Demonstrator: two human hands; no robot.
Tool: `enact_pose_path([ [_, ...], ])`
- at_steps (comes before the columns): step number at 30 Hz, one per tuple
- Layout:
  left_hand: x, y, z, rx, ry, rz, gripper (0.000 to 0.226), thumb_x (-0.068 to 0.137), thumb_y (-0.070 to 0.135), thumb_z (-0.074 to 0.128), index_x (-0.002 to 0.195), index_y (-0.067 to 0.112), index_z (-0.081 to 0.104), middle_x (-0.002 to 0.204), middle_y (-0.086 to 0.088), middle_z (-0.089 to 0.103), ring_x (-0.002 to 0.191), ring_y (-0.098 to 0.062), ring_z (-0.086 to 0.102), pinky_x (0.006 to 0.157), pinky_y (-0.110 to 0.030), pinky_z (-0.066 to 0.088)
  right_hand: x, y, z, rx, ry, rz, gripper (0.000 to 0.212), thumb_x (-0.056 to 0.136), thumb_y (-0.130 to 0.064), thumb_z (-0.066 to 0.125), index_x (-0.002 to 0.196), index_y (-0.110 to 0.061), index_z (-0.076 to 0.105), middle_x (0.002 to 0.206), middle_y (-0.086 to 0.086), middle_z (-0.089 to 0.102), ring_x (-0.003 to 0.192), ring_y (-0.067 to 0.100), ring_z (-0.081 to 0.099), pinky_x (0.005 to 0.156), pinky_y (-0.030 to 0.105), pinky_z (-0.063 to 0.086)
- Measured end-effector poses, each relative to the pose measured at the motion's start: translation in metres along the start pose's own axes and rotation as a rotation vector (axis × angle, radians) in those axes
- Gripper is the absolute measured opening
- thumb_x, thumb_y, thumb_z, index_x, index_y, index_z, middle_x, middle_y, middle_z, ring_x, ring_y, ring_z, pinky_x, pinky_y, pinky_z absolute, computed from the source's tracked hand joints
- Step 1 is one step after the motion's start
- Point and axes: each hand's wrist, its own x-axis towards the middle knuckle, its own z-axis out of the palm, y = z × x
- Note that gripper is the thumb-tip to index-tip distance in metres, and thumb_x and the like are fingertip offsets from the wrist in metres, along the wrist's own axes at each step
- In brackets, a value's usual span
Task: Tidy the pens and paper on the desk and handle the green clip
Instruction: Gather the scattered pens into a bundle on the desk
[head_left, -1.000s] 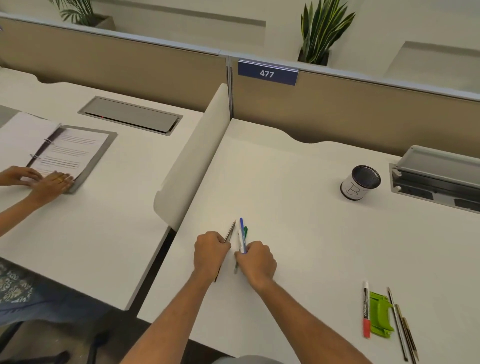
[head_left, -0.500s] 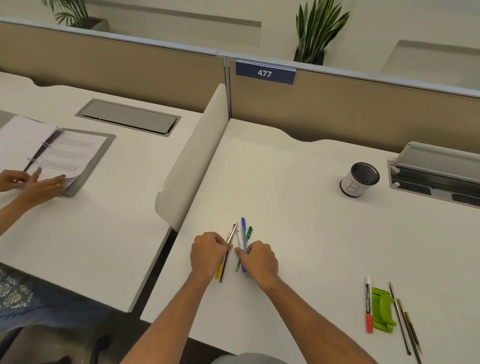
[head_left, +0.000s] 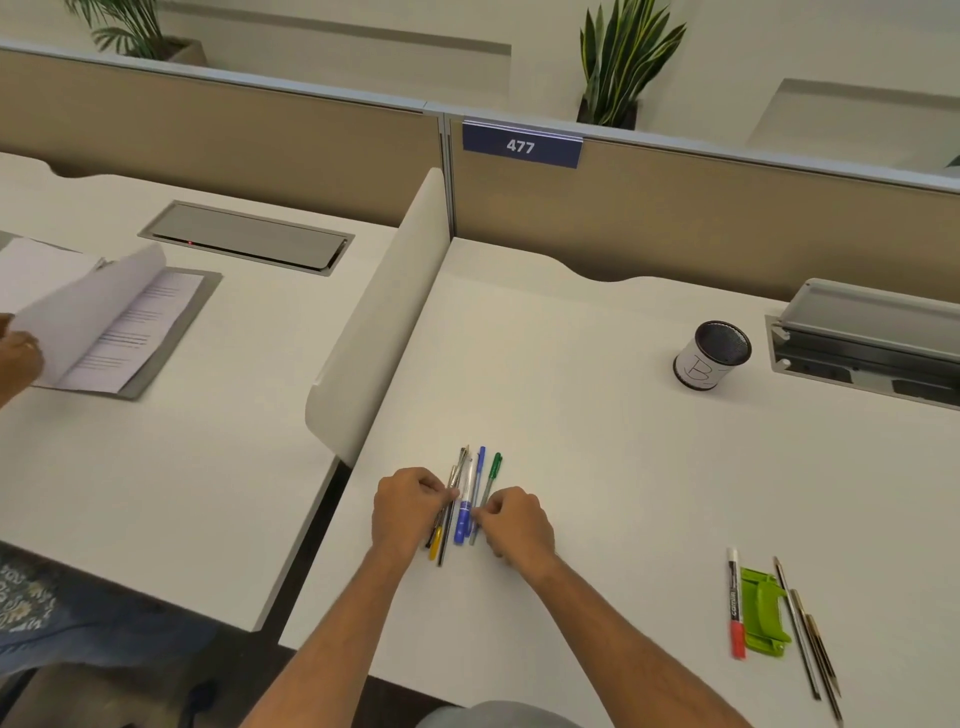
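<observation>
A small bundle of pens (head_left: 470, 496) lies on the white desk (head_left: 597, 467) near its front left, with blue, green, grey and yellow barrels side by side. My left hand (head_left: 408, 506) presses the bundle from the left, fingers curled on the grey pens. My right hand (head_left: 514, 522) pinches it from the right at the green and blue pens. Far right, the green clip (head_left: 763, 610) lies flat beside a red-capped marker (head_left: 734, 603) and several thin dark pens (head_left: 808, 631). No paper shows on my desk.
A black mesh pen cup (head_left: 711, 355) with a white label stands at the back right, next to an open cable tray (head_left: 867, 338). A white divider panel (head_left: 384, 317) separates my desk from the left one, where another person's hand (head_left: 18, 358) turns pages in a folder (head_left: 119, 322).
The pens were held upright in my fists a second ago; they have come down flat on the desk and my hands have squeezed them into one row. The neighbour lifted a page.
</observation>
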Motion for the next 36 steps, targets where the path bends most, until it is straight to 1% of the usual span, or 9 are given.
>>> enact_pose_path([
  [7, -0.002, -0.008, -0.001, -0.069, -0.036, -0.003, 0.013, 0.089, 0.017, 0.091, 0.084, 0.008, 0.084, 0.071, -0.009, 0.079, 0.067, -0.032, 0.079, 0.066, -0.05, 0.071, 0.002, 0.005, 0.002, -0.007, -0.004, -0.018, 0.023, 0.093, -0.035, 0.076, 0.075, -0.021, 0.07, 0.072, 0.002, 0.077, 0.052, 0.014, 0.068, 0.062, 0.035, 0.064],
  [10, -0.005, -0.005, 0.001, -0.052, -0.04, 0.01, 0.019, 0.087, 0.023, 0.094, 0.083, 0.009, 0.082, 0.07, -0.007, 0.078, 0.065, -0.029, 0.078, 0.065, -0.047, 0.071, 0.0, 0.007, 0.0, 0.028, -0.012, -0.027, 0.021, 0.095, -0.033, 0.075, 0.08, -0.018, 0.073, 0.073, 0.002, 0.077, 0.053, 0.015, 0.069, 0.064, 0.036, 0.065],
  [14, -0.008, -0.001, 0.004, -0.06, -0.036, -0.011, 0.025, 0.083, 0.025, 0.097, 0.076, 0.012, 0.076, 0.065, -0.006, 0.076, 0.058, -0.027, 0.077, 0.053, -0.038, 0.068, -0.007, 0.015, -0.005, 0.108, -0.006, -0.012, 0.022, 0.098, -0.031, 0.072, 0.084, -0.014, 0.074, 0.075, 0.005, 0.078, 0.061, 0.024, 0.077, 0.069, 0.039, 0.067],
  [16, -0.01, 0.001, 0.006, -0.062, -0.032, -0.031, 0.032, 0.08, 0.028, 0.099, 0.075, 0.01, 0.073, 0.063, -0.008, 0.075, 0.057, -0.027, 0.077, 0.049, -0.033, 0.066, -0.011, 0.023, -0.006, 0.134, -0.008, -0.008, 0.022, 0.099, -0.031, 0.072, 0.083, -0.016, 0.074, 0.076, 0.006, 0.078, 0.058, 0.021, 0.073, 0.068, 0.037, 0.066],
  [21, -0.013, 0.003, 0.009, -0.052, -0.036, -0.052, 0.037, 0.081, 0.037, 0.097, 0.078, 0.01, 0.072, 0.063, -0.008, 0.077, 0.061, -0.03, 0.078, 0.056, -0.038, 0.068, -0.025, 0.052, -0.014, 0.248, -0.012, 0.033, 0.021, 0.099, -0.027, 0.072, 0.084, -0.012, 0.075, 0.075, 0.01, 0.079, 0.056, 0.015, 0.069, 0.063, 0.034, 0.063],
  [26, -0.013, -0.005, 0.006, -0.094, -0.056, -0.061, 0.023, 0.085, 0.022, 0.095, 0.082, 0.013, 0.074, 0.069, -0.008, 0.077, 0.06, -0.024, 0.073, 0.055, -0.041, 0.068, -0.046, 0.079, -0.025, 0.347, 0.027, 0.045, 0.019, 0.098, -0.023, 0.074, 0.082, -0.012, 0.075, 0.073, 0.01, 0.078, 0.053, 0.009, 0.067, 0.054, 0.023, 0.057],
  [29, -0.017, -0.005, 0.006, -0.029, -0.086, -0.017, 0.025, 0.083, 0.025, 0.096, 0.088, 0.014, 0.074, 0.076, -0.008, 0.076, 0.069, -0.027, 0.074, 0.063, -0.044, 0.068, -0.062, 0.094, -0.033, 0.394, 0.054, 0.037, 0.021, 0.098, -0.021, 0.075, 0.078, -0.014, 0.074, 0.068, 0.006, 0.076, 0.053, 0.006, 0.068, 0.053, 0.018, 0.053],
  [33, -0.018, -0.001, 0.009, 0.065, -0.069, 0.033, 0.033, 0.083, 0.036, 0.095, 0.097, 0.017, 0.072, 0.083, -0.001, 0.073, 0.077, -0.021, 0.071, 0.07, -0.036, 0.06, -0.084, 0.118, -0.044, 0.419, 0.071, 0.053, 0.022, 0.098, -0.02, 0.076, 0.078, -0.01, 0.075, 0.067, 0.007, 0.077, 0.053, 0.012, 0.068, 0.053, 0.022, 0.054],
  [36, -0.019, 0.0, 0.011, 0.068, -0.043, 0.048, 0.028, 0.088, 0.038, 0.09, 0.098, 0.02, 0.071, 0.085, 0.0, 0.072, 0.079, -0.02, 0.071, 0.073, -0.037, 0.061, -0.101, 0.138, -0.054, 0.414, 0.123, 0.067, 0.024, 0.097, -0.019, 0.076, 0.075, -0.012, 0.074, 0.066, 0.005, 0.076, 0.053, 0.013, 0.068, 0.054, 0.026, 0.055],
])
